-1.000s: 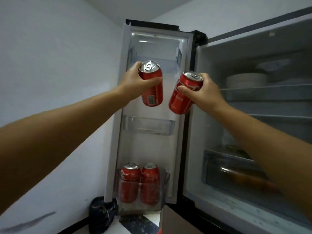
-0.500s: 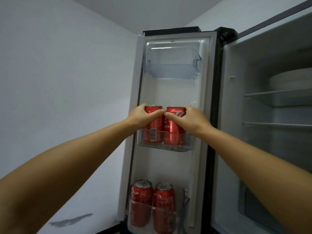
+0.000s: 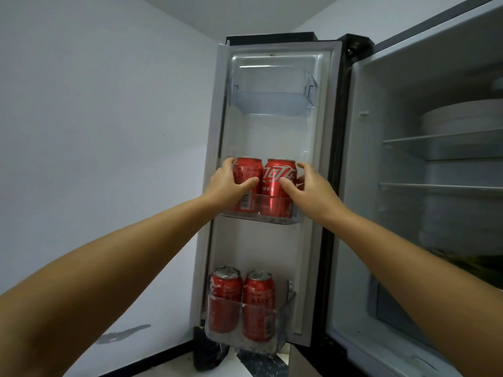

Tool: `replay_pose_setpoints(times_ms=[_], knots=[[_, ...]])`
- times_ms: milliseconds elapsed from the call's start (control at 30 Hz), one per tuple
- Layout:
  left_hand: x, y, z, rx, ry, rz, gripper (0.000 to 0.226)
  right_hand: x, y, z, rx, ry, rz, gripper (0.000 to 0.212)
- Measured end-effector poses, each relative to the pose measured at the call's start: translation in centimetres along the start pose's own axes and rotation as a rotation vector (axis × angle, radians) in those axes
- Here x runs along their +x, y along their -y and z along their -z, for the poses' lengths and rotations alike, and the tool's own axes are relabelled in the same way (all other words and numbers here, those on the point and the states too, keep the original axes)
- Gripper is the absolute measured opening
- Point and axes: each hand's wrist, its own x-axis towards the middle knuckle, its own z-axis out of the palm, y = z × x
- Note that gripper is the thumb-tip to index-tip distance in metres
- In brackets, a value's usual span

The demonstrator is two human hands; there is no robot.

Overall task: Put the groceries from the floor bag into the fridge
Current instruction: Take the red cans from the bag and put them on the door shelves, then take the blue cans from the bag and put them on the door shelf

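We face a pale-walled corner where the fridge door (image 3: 321, 186) stands swung open, its inner bins toward us, the fridge's glass shelves (image 3: 441, 144) at our right carrying a stack of white plates (image 3: 462, 118); the top bin (image 3: 272, 102) looks unfilled; the bottom bin (image 3: 245, 341) already holds two red cans (image 3: 242, 300). In the middle bin (image 3: 272, 213) two more stand upright and touching: our left hand (image 3: 228, 183) curls round the left can (image 3: 246, 175), thumb across its front, while our right hand (image 3: 310, 186) wraps the right can (image 3: 279, 178) in the same way. Both appear seated, though we cannot see their bases through the bin wall; if one rests on the lip, letting go could tip it outward; a finger dragging on withdrawal might also topple them. A dark bag (image 3: 206, 355) sits on the floor below the door; what remains in it we cannot tell.
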Motion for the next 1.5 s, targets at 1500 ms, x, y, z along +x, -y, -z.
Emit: replay_pose_setpoints(times_ms=[1500], knots=[[-68.2, 37.1, 61.3, 0.636, -0.084, 1.169, 0.018, -46.6, 49.2, -68.1, -0.166, 1.412, 0.550, 0.041]])
